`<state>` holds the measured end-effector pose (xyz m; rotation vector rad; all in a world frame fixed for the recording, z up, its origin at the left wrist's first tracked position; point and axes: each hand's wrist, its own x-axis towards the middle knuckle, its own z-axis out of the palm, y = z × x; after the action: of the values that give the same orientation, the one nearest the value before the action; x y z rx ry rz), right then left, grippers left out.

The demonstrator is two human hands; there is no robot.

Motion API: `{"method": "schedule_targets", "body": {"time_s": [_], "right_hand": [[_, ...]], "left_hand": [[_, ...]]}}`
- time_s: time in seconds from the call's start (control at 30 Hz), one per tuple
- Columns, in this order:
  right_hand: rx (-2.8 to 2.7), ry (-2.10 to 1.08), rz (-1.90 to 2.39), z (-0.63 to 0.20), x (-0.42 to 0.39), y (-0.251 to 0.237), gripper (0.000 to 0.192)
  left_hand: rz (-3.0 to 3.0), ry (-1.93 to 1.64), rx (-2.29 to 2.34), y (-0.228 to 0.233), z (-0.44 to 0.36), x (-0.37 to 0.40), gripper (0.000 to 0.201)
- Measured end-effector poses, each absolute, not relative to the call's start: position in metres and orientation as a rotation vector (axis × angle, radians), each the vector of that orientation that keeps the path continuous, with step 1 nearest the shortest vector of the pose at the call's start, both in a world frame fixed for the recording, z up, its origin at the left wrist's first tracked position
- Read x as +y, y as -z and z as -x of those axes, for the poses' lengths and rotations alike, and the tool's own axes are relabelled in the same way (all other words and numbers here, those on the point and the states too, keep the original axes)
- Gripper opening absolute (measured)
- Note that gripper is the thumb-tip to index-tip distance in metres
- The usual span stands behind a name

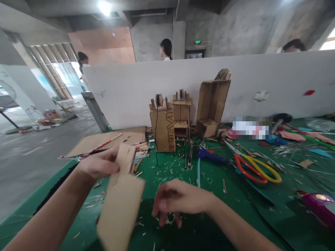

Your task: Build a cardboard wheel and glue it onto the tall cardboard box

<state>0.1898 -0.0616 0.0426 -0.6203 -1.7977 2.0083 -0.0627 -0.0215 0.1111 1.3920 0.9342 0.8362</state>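
My left hand [103,162] grips the top of a cut cardboard piece [121,205], which is a narrow tab above a wider panel. The piece hangs upright over the green table [167,174], its lower part blurred. To its right, my right hand [180,200] hovers over the table with loosely curled, parted fingers and holds nothing that I can see. Beyond the hands stand a cardboard box model [163,130] with a thread spool on top, a similar smaller model [181,115] and a tall open cardboard box [213,104].
A blue glue gun [210,156], scissors [258,169] with red and yellow handles and a utility knife [190,156] lie right of centre. A purple tool [319,205] is at the right edge. A flat cardboard sheet [104,139] lies at back left. A white partition [125,94] closes the far side.
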Motion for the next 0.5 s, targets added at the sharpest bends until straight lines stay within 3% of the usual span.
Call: {"method": "schedule_targets", "body": {"time_s": [0.13,0.5], "right_hand": [[-1.547,-1.553,0.858,-0.203,-0.052,-0.058,0.032],[-1.539,-1.265,1.059,-0.205,-0.039,-0.059,0.027]], "left_hand": [[-1.517,-0.830,1.036,-0.114,0.042,-0.010,0.041],[-1.491,-0.778,0.918,-0.071,-0.013,-0.013,0.046]]}}
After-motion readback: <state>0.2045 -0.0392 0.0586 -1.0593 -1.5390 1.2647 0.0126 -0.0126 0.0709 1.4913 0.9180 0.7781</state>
